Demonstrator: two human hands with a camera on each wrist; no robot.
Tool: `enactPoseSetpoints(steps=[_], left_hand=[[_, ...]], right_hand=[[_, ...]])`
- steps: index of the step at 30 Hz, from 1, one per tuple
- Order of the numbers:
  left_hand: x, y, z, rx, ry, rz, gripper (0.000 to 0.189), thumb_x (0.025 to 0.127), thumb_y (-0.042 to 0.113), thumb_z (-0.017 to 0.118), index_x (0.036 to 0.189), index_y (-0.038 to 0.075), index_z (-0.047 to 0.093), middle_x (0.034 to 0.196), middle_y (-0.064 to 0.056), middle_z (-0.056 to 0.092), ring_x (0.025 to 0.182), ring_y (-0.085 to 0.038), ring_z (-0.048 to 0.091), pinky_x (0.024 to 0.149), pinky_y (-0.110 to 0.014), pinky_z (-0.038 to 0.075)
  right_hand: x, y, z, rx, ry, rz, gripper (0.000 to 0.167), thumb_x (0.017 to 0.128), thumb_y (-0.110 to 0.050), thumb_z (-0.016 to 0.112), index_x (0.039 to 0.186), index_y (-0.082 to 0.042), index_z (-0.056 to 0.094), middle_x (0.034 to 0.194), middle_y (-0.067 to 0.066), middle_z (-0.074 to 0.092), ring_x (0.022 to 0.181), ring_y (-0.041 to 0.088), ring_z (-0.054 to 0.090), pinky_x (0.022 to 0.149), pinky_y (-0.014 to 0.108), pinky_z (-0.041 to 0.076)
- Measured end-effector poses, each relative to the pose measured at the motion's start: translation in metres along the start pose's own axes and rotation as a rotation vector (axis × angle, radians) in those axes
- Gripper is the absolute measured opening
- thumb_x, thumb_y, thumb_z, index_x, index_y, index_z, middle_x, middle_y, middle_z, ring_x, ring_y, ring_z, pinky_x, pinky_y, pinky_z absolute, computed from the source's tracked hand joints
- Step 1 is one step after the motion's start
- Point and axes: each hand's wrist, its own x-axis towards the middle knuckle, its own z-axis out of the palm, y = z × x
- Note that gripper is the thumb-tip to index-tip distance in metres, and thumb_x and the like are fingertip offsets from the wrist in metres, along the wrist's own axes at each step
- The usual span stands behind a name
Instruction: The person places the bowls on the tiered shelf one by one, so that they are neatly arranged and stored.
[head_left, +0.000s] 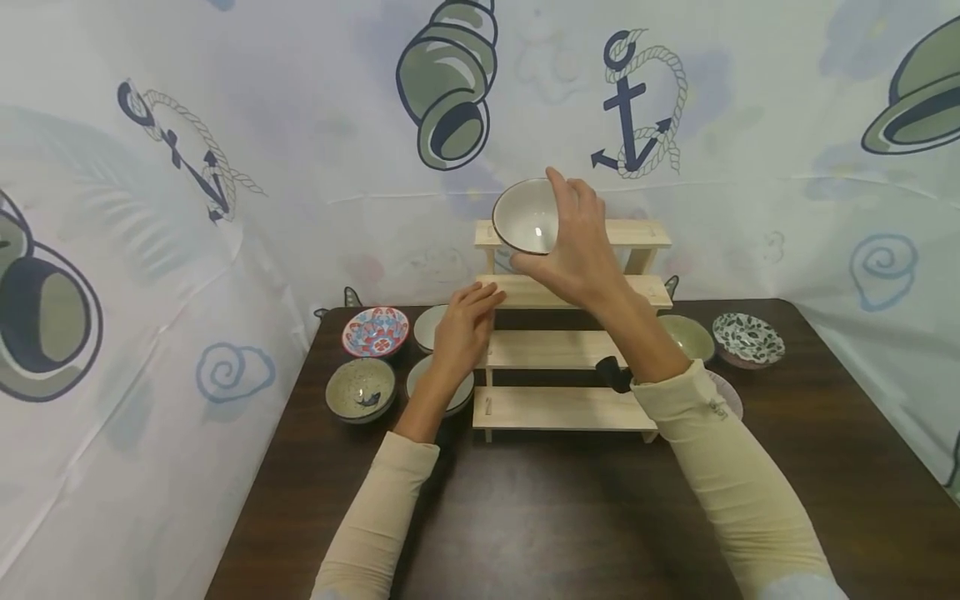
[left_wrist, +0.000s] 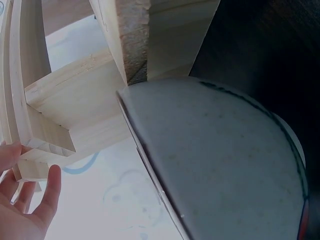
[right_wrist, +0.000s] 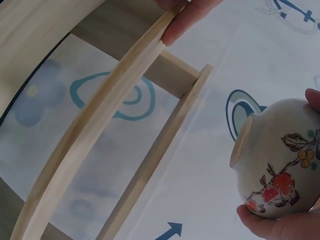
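My right hand [head_left: 581,237] grips a small bowl [head_left: 521,218], thumb below and fingers above. The bowl is tilted, its white inside and dark rim facing me, in front of the top tier of a wooden stepped shelf [head_left: 555,408]. In the right wrist view the bowl [right_wrist: 280,160] shows red fruit and leaves painted outside, and its foot. My left hand [head_left: 463,329] touches the left end of the shelf's second tier from the top with extended fingers. In the left wrist view, the left hand [left_wrist: 30,205] is at the board's end, near a pale bowl [left_wrist: 215,160].
Left of the shelf stand a red-blue patterned bowl [head_left: 375,332], a speckled bowl [head_left: 360,390] and two pale bowls, partly hidden by my left arm. Right of it are a green bowl [head_left: 686,337], a leaf-patterned bowl [head_left: 748,339] and a pale dish [head_left: 726,393]. A printed cloth hangs behind.
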Motion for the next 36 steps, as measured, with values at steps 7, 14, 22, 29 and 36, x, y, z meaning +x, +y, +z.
enactPoseSetpoints(steps=[7,14,22,29,36], left_hand=[[0.000,0.000,0.002,0.019,-0.008,0.014,0.031,0.105,0.011,0.056,0.131,0.017,0.073,0.147,0.000,0.063,0.145,-0.021,0.049,0.110,-0.049,0.051],[-0.002,0.000,0.003,0.024,-0.014,0.010,0.032,0.105,0.011,0.057,0.132,0.018,0.072,0.148,0.001,0.062,0.146,-0.020,0.048,0.108,-0.049,0.052],[-0.005,0.002,0.002,0.013,-0.013,0.000,0.032,0.104,0.010,0.057,0.132,0.017,0.072,0.148,-0.001,0.062,0.146,-0.022,0.048,0.105,-0.052,0.054],[-0.004,0.000,0.002,0.022,-0.004,-0.009,0.032,0.105,0.012,0.056,0.132,0.019,0.072,0.149,0.001,0.062,0.147,-0.020,0.048,0.108,-0.051,0.052],[0.000,0.001,0.002,0.012,0.006,-0.008,0.031,0.106,0.012,0.056,0.132,0.017,0.072,0.148,0.000,0.062,0.147,-0.020,0.047,0.114,-0.048,0.048]], right_hand=[[0.009,0.005,0.003,0.001,-0.019,0.016,0.106,0.074,-0.035,0.080,0.162,-0.010,0.027,0.156,0.025,0.035,0.140,0.042,0.035,0.108,0.058,0.045],[0.020,0.013,0.009,-0.001,-0.036,0.036,0.107,0.073,-0.037,0.080,0.162,-0.007,0.028,0.155,0.025,0.036,0.141,0.041,0.034,0.108,0.058,0.044],[0.039,0.016,0.015,0.017,-0.064,0.081,0.107,0.075,-0.037,0.077,0.163,-0.010,0.024,0.157,0.023,0.037,0.141,0.040,0.034,0.110,0.056,0.043],[0.051,0.015,0.022,0.003,-0.105,0.102,0.108,0.077,-0.038,0.077,0.164,-0.012,0.020,0.160,0.022,0.034,0.142,0.039,0.033,0.109,0.055,0.045],[0.062,0.015,0.026,-0.003,-0.137,0.160,0.109,0.078,-0.042,0.075,0.165,-0.014,0.016,0.163,0.022,0.029,0.146,0.038,0.031,0.112,0.055,0.045]])
